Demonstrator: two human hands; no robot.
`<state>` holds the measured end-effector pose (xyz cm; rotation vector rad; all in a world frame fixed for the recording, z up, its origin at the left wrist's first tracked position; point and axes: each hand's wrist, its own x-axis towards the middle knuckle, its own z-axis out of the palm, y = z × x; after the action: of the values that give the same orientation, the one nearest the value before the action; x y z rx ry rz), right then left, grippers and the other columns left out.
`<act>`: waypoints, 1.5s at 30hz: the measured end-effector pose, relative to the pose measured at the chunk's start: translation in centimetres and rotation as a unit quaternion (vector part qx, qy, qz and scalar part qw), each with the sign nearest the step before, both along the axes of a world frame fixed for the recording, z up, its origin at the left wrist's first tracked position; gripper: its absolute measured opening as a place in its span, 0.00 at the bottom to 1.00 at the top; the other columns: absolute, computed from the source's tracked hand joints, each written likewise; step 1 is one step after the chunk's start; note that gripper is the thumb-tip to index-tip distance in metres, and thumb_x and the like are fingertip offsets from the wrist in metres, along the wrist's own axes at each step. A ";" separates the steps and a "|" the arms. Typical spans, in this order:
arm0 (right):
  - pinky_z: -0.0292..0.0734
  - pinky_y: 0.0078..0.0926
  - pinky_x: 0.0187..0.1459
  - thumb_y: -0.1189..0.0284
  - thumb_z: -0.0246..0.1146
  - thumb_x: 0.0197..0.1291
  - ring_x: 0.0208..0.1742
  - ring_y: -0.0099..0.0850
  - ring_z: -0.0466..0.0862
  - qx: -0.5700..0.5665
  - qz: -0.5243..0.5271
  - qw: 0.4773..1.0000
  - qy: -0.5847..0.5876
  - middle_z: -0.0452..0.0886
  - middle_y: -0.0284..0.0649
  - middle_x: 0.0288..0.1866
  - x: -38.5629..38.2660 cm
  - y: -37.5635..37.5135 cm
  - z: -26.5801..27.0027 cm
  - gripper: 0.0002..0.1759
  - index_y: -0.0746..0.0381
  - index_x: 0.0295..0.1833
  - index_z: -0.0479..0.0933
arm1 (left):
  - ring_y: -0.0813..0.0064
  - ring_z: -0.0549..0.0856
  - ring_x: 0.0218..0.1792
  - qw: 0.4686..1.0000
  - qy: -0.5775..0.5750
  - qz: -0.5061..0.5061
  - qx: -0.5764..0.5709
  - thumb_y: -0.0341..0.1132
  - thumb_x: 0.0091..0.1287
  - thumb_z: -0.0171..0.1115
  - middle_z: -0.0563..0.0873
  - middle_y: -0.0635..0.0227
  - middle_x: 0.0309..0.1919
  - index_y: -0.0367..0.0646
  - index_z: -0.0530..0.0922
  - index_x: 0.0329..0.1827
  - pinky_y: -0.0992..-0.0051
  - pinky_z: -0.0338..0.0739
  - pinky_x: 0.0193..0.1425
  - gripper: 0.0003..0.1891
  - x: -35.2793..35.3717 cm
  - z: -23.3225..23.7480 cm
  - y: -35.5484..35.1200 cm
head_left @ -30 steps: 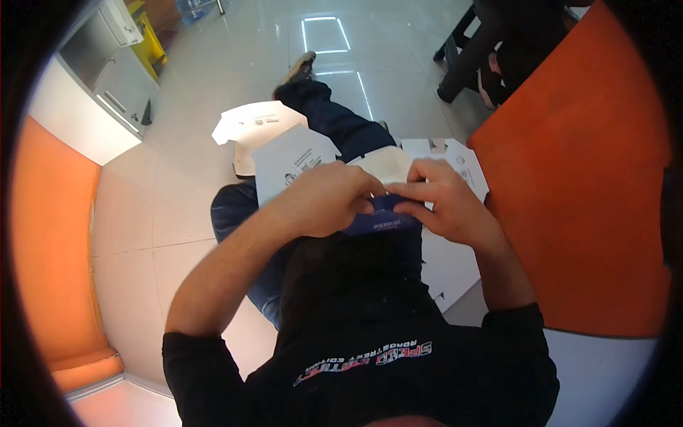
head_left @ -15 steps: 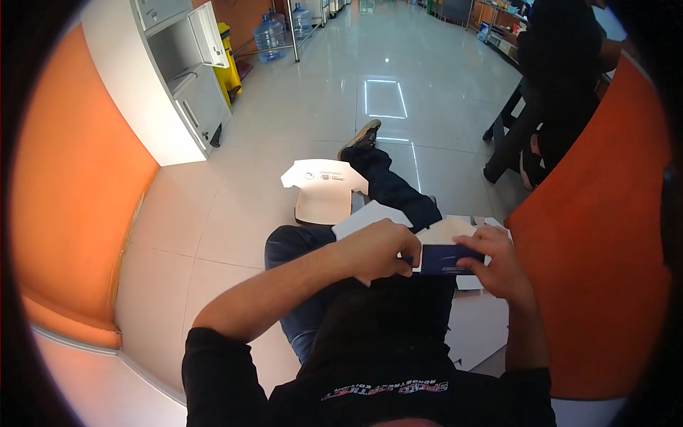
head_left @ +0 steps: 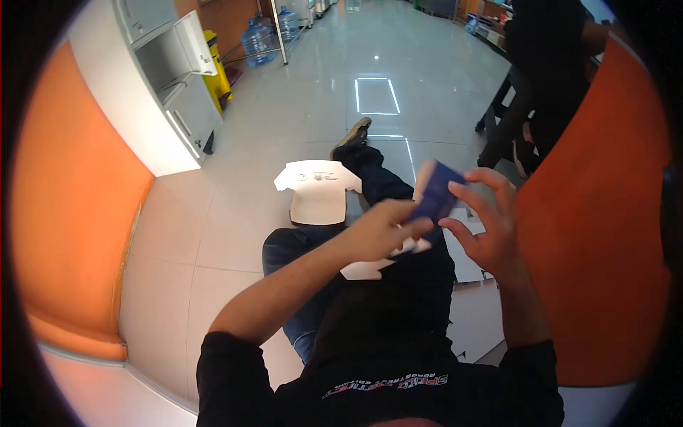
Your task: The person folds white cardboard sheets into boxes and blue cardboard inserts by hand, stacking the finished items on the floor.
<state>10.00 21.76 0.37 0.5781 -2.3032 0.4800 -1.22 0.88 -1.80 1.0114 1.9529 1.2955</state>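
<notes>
A dark blue folding carton (head_left: 440, 191), blurred by motion, is held up tilted above my lap, with a pale side and white flaps at its lower end. My left hand (head_left: 395, 229) is closed round its lower left part, and some of those fingers are smeared. At the carton's right edge, my right hand (head_left: 491, 220) has its thumb and fingers spread apart, the fingertips at or very near the blue face. A white die-cut card sheet (head_left: 318, 196) with small print lies beyond my left knee. Another white card piece (head_left: 364, 271) rests on my lap.
White card sheets (head_left: 473, 320) lie on the floor to my right, beside an orange partition (head_left: 605, 249). A grey locker (head_left: 192, 107) with an open door stands left, near a yellow bin (head_left: 219, 82) and water bottles (head_left: 256, 43). A person in black (head_left: 548, 64) is at right.
The carton has turned from lying level to a steep tilt and risen away from my lap. My right hand's fingers have spread from their pinch. The view has shifted slightly.
</notes>
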 end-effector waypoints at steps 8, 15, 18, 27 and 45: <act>0.82 0.43 0.63 0.57 0.83 0.50 0.65 0.44 0.83 0.058 0.043 0.992 0.105 0.81 0.42 0.66 -1.3 -1.7 -0.3 0.32 0.50 0.62 0.86 | 0.72 0.89 0.54 0.847 -0.281 0.104 0.439 0.26 0.75 0.65 0.86 0.62 0.57 0.41 0.69 0.71 0.72 0.88 0.57 0.24 1.7 0.7 0.1; 0.86 0.39 0.57 0.59 0.85 0.44 0.60 0.43 0.86 0.033 0.017 0.991 0.129 0.82 0.41 0.64 -1.3 -2.9 0.0 0.31 0.54 0.57 0.88 | 0.70 0.88 0.58 0.833 -0.303 0.125 0.447 0.30 0.80 0.57 0.83 0.61 0.61 0.43 0.64 0.75 0.70 0.88 0.60 0.23 3.3 1.4 -0.4; 0.87 0.38 0.56 0.59 0.85 0.44 0.60 0.42 0.86 0.053 0.040 0.991 0.114 0.82 0.41 0.63 -0.8 -2.9 0.7 0.31 0.56 0.56 0.88 | 0.71 0.89 0.56 0.802 -0.362 0.108 0.464 0.38 0.85 0.51 0.84 0.60 0.61 0.44 0.66 0.73 0.70 0.88 0.60 0.18 2.3 1.3 -1.1; 0.85 0.36 0.55 0.55 0.82 0.50 0.61 0.47 0.89 0.010 0.088 0.985 0.146 0.84 0.59 0.67 -0.1 -2.0 2.4 0.39 0.69 0.62 0.84 | 0.66 0.90 0.58 0.815 -0.219 0.082 0.530 0.36 0.85 0.54 0.88 0.58 0.57 0.37 0.78 0.64 0.66 0.91 0.62 0.15 2.7 0.4 -1.8; 0.71 0.48 0.63 0.68 0.84 0.44 0.78 0.48 0.77 0.035 0.153 0.988 -0.006 0.78 0.47 0.77 0.2 -2.1 6.6 0.17 0.54 0.43 0.93 | 0.68 0.91 0.56 0.801 -0.199 0.092 0.558 0.28 0.82 0.57 0.89 0.57 0.58 0.38 0.80 0.65 0.68 0.93 0.59 0.13 4.1 0.6 -2.3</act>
<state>10.23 19.67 6.97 0.9734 -2.2581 0.5486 2.89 -1.41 -1.20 0.8807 0.8529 2.6244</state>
